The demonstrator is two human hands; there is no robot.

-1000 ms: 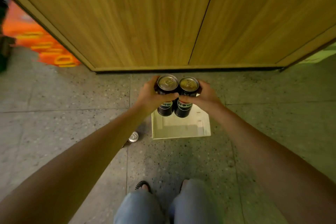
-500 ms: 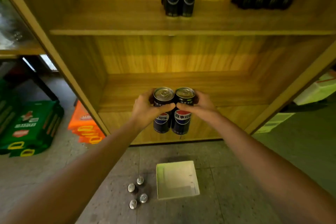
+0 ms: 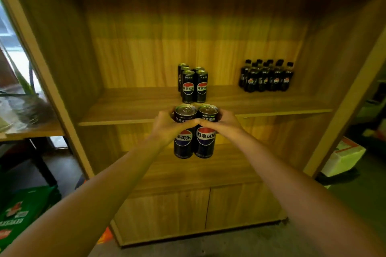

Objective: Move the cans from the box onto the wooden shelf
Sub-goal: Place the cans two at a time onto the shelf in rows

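You've raised the two black cola cans (image 3: 194, 131), left hand (image 3: 167, 127) and right hand (image 3: 225, 124) clamped on them, from the floor to just below the wooden shelf board (image 3: 133, 108) — ready to place.

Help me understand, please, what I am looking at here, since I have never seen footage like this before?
No machine here: a person wears a camera on the head, looking forward and down, so both bare arms reach into view. The left hand and right hand together press two black cola cans, the left can and the right can, side by side in the air. Ahead stands a wooden shelf. On its board stand a cluster of matching cans and, to the right, a group of small dark bottles.
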